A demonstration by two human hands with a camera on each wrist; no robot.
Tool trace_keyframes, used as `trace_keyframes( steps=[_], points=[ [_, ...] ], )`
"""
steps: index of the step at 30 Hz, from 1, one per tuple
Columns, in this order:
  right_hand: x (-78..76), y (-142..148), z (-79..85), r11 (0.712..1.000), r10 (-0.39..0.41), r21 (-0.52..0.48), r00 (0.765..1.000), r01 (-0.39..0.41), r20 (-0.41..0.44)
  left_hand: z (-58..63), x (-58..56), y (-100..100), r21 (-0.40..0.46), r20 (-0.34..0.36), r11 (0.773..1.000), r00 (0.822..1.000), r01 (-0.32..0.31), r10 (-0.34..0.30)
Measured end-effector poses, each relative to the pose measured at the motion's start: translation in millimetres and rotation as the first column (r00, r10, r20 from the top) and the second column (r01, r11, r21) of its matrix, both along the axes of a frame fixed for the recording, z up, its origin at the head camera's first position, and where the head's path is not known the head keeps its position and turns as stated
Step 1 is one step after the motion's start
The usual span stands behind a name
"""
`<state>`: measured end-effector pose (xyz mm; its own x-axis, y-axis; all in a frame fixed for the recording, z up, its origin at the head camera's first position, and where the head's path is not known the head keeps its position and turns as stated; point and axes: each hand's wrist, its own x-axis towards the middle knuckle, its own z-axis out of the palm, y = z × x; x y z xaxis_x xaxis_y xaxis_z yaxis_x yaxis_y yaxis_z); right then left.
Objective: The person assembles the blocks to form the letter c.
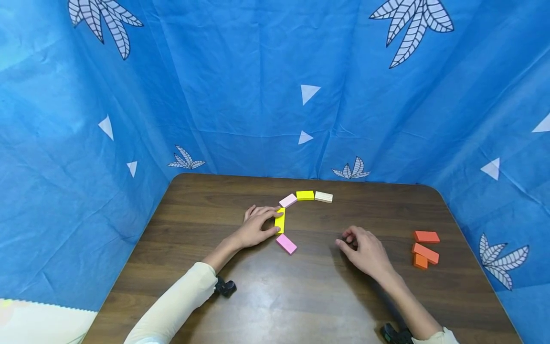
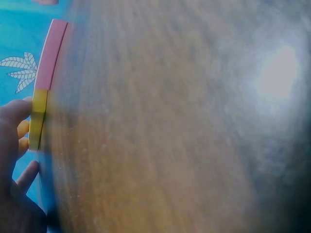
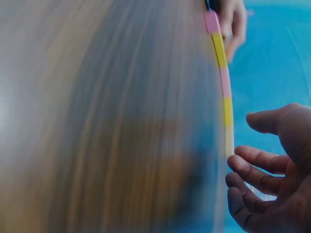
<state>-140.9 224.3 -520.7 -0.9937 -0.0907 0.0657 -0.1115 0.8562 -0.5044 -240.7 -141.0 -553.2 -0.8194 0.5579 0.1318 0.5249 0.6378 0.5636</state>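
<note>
In the head view, my left hand (image 1: 258,226) pinches a yellow block (image 1: 280,221) by its two ends, index finger at the far end and thumb at the near one. A pink block (image 1: 286,244) lies at an angle by its near end. Beyond the far end, a light pink block (image 1: 288,200), a second yellow block (image 1: 305,195) and a pale wooden block (image 1: 323,197) continue a curved row. My right hand (image 1: 364,251) hovers over the table to the right of the row, fingers loosely curled with nothing in them.
Three orange-red blocks lie on the table's right side: one alone (image 1: 427,237), a second (image 1: 425,253) touching a third (image 1: 420,261). The brown wooden table (image 1: 206,200) ends at a blue patterned curtain (image 1: 258,95), which also hangs along both sides.
</note>
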Motion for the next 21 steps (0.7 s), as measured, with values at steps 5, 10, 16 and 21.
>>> trace_keyframes(
  steps=[5, 10, 16, 21],
  points=[
    [14.5, 43.4, 4.2, 0.996, -0.085, 0.014, 0.995, 0.086, -0.044, -1.9, -0.2, 1.3, -0.012, 0.011, 1.0, 1.0, -0.006, 0.006],
    [32.3, 73.6, 7.7, 0.983, -0.16, 0.071, 0.979, 0.169, -0.125, -2.5, -0.3, 0.1, -0.022, 0.01, 1.0, 1.0, -0.011, 0.012],
    [40.7, 103.0, 14.5, 0.952, -0.249, 0.169, 0.967, 0.255, -0.058, -0.9, -0.2, 0.9, -0.005, 0.003, 1.0, 1.0, -0.012, 0.012],
    [43.6, 128.9, 12.5, 0.92, -0.311, 0.251, 0.951, 0.3, 0.002, -0.8, 0.3, 1.5, -0.004, -0.002, 1.0, 1.0, -0.006, 0.006]
  ],
)
